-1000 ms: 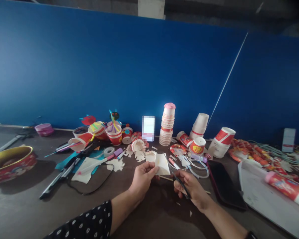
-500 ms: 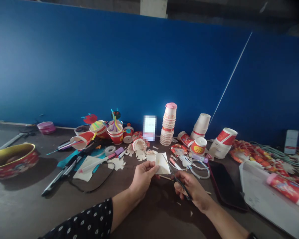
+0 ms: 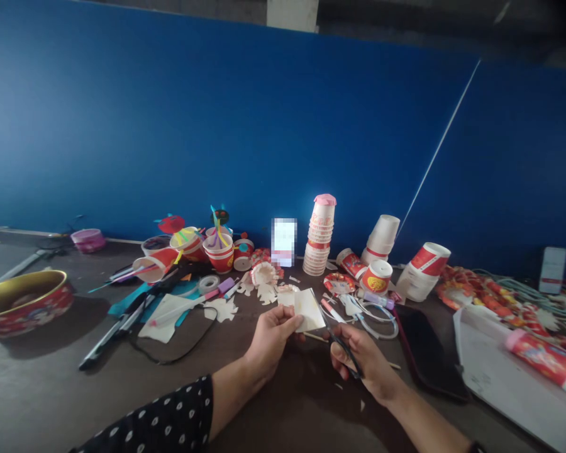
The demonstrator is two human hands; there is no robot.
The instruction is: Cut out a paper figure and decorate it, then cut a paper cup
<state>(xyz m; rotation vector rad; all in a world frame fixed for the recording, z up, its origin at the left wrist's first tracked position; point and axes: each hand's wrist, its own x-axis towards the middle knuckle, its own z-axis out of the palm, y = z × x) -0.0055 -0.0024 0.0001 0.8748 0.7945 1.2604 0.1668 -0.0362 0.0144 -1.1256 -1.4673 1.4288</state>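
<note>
Between thumb and fingers, my left hand (image 3: 274,331) pinches a small piece of white paper (image 3: 310,311) above the middle of the table. My right hand (image 3: 361,358) grips a pair of dark-handled scissors (image 3: 344,350), their blades pointing up and away at the paper's right edge. Whether the blades touch the paper or stand just beside it is hard to tell. Small white scraps (image 3: 362,406) lie on the table below my right hand. A thin stick, partly hidden, lies behind the hands.
Behind the paper stand a tall stack of paper cups (image 3: 319,242) and a lit phone (image 3: 283,242). A dark phone (image 3: 429,352) and a white sheet (image 3: 509,377) lie at right. Decorated cups (image 3: 218,255), a utility knife (image 3: 108,333) and a gold-rimmed bowl (image 3: 28,308) are at left.
The paper has tilted slightly in my left hand, its right side turning a little. Both hands stay almost in the same place, and the scissors remain beside the paper's right edge.
</note>
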